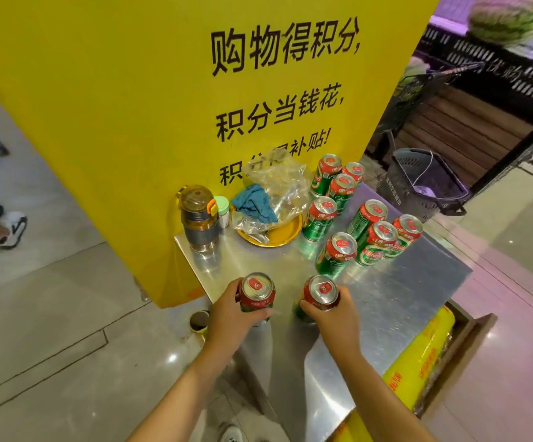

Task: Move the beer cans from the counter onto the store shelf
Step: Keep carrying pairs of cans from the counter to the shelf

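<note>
While nine green-and-red aluminium beer cans (pixel 338 253) wait on the far shiny steel tabletop (pixel 395 291): left grip (pixel 231 314) wrapped round one near can (pixel 256 293), right grip (pixel 333 315) round another (pixel 321 293). No shelf visible; stocking barely begun, by appearances.

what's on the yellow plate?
A crumpled clear plastic bag with a blue cloth on it sits on the yellow plate. The bag's contents and most of the plate are covered.

Yellow pillar (pixel 131 122), grey tiled floor (pixel 51 330)
</note>
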A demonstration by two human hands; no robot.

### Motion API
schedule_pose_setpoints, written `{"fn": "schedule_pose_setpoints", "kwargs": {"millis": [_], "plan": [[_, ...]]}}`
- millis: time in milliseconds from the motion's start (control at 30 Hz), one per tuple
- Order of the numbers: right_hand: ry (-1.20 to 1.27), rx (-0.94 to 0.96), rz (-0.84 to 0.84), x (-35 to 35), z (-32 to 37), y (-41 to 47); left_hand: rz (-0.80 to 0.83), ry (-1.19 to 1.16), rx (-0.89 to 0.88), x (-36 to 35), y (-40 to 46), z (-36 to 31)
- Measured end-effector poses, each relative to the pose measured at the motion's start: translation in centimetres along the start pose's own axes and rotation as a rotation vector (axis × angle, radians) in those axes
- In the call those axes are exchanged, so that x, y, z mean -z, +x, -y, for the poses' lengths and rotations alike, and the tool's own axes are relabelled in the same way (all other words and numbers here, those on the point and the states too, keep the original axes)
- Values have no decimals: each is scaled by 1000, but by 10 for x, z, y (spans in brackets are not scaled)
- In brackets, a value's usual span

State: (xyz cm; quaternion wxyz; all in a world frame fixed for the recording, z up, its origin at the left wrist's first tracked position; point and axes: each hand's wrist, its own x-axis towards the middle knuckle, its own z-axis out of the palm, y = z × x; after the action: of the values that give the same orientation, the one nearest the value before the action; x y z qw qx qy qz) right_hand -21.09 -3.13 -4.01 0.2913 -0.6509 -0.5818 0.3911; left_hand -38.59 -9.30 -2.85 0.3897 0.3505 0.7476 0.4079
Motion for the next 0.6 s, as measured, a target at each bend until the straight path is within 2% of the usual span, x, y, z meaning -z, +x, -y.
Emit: {"fn": "schedule_pose_setpoints", "kwargs": {"millis": [100,200,467,600], "plan": [[40,42,86,9,-5,-19,-49,-97,2,19,-35,7],[125,106,226,12,3,-43,-166,-199,12,43,-78,10],[266,293,735,-37,52,-127,-623,-401,152,96,-213,49],[298,329,956,-68,78,-181,-871,-481,210,128,-289,66]]}}
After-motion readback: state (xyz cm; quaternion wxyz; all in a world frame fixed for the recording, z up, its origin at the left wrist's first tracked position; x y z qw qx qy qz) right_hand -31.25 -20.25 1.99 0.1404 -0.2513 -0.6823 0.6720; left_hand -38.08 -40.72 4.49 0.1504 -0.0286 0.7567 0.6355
